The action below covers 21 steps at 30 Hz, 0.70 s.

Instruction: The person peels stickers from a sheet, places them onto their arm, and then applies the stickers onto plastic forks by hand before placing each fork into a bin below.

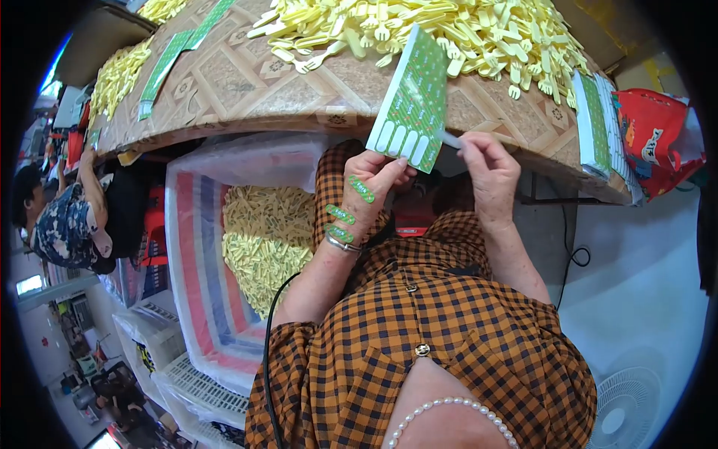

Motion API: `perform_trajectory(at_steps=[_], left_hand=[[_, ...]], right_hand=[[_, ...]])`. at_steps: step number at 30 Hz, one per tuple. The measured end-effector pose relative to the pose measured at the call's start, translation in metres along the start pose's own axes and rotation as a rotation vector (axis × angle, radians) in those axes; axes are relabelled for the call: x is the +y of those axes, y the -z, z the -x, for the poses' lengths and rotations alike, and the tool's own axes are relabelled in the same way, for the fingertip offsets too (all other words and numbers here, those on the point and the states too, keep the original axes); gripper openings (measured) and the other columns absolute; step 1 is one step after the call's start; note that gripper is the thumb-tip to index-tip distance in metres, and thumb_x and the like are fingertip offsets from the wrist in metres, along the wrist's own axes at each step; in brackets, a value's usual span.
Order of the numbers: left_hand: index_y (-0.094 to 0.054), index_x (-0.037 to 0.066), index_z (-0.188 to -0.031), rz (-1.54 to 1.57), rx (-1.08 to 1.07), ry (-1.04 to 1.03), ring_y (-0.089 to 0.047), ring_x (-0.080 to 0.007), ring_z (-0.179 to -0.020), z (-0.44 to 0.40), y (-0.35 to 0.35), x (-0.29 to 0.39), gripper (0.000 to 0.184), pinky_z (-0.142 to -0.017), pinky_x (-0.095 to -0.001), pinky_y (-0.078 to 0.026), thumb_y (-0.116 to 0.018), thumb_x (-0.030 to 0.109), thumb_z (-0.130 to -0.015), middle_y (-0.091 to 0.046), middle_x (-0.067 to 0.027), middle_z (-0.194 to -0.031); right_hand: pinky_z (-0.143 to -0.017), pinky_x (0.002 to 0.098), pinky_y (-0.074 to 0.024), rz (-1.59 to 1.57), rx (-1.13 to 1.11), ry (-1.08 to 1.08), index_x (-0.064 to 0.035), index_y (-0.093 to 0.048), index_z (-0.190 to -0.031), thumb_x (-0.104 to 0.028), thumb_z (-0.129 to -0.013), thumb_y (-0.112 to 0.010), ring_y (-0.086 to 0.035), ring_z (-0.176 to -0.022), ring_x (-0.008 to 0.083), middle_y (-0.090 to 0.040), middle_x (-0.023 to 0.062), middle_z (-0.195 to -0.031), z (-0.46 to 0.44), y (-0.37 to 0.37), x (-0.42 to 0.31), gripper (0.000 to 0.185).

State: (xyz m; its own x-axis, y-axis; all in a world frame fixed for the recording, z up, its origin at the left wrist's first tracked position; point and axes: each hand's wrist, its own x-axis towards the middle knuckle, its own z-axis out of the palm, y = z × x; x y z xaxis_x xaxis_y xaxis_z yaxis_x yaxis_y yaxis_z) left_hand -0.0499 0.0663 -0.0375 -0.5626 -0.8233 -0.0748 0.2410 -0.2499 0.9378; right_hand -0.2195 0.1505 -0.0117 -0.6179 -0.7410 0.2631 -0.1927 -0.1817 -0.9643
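Note:
My left hand pinches the lower edge of a green printed sticker sheet held above the table edge. Along the sheet's bottom runs a row of several white oval gaps. Three green oval stickers lie on the back of that hand and wrist. At the sheet's lower right, my right hand has thumb and forefinger closed on a small pale strip. Behind the sheet, a heap of small yellow plastic forks covers part of the patterned table.
A striped bag holding many yellow pieces stands below the table at left. Stacked green sheets and a red bag are at right. Another person sits far left. A fan stands lower right.

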Motion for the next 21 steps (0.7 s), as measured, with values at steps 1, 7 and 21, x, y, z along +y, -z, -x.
perform_trajectory(at_steps=[1,7,21], left_hand=[[-0.069,-0.004,-0.087,0.017,0.013,0.017,-0.061,-0.0071,-0.063,0.0,0.0,0.0,0.014,-0.058,-0.0201,-0.05,-0.062,0.007,-0.089,-0.07,-0.0068,-0.077],[-0.069,-0.004,-0.08,0.063,0.061,0.111,-0.06,-0.0084,-0.061,-0.006,-0.005,0.0,0.015,-0.059,-0.0213,-0.049,-0.063,0.009,-0.086,-0.069,-0.0076,-0.073],[-0.066,0.001,-0.09,0.178,0.064,0.208,-0.062,-0.009,-0.066,-0.005,0.013,-0.008,0.01,-0.062,-0.0204,-0.05,-0.061,0.01,-0.088,-0.069,-0.0077,-0.078]], right_hand=[[-0.077,0.0225,-0.0468,0.007,0.043,0.056,0.002,-0.065,-0.086,0.001,-0.086,-0.063,-0.059,-0.083,0.009,-0.066,0.0022,-0.086,0.001,-0.001,-0.005,0.002],[-0.095,0.0373,-0.0419,0.461,-0.371,0.881,-0.0142,-0.066,-0.084,-0.007,-0.07,-0.075,-0.064,-0.079,0.0135,-0.067,-0.0008,-0.087,0.023,-0.035,-0.057,0.018],[-0.106,0.0392,-0.0399,0.287,-0.925,1.155,-0.0039,-0.066,-0.089,-0.016,-0.075,-0.065,-0.061,-0.101,0.016,-0.063,0.0047,-0.102,0.058,-0.094,-0.031,0.018]])
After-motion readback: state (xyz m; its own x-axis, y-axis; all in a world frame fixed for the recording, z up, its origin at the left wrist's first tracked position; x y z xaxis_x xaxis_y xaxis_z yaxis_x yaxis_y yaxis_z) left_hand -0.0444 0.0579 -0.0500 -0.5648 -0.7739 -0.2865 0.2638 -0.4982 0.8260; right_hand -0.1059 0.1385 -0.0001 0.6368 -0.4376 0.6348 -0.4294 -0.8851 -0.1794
